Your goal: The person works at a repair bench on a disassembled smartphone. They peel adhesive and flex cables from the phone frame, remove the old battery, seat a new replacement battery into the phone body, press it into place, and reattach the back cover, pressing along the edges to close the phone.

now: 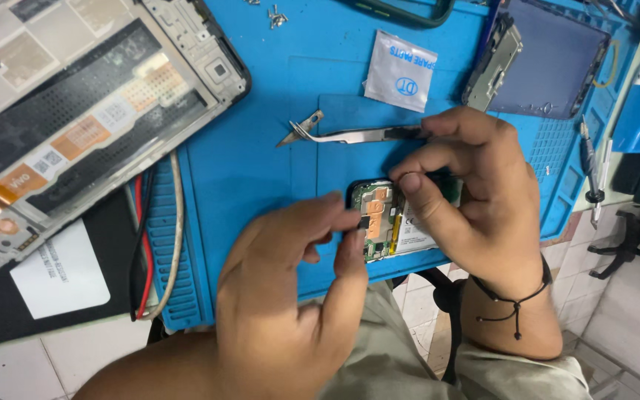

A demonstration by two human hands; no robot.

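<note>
- Left hand pinches a small black part at the opened phone, near the blue mat's front edge.
- Right hand clamps the phone's far side, tweezers tucked under its fingers.
- Risk, I'd say: a slip could drop the tiny part off the front edge.
- Far left corner: a bigger open device.

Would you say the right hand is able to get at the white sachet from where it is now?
Probably yes: the sachet lies alone on the blue mat just beyond the right hand, though that hand holds tweezers.
</note>
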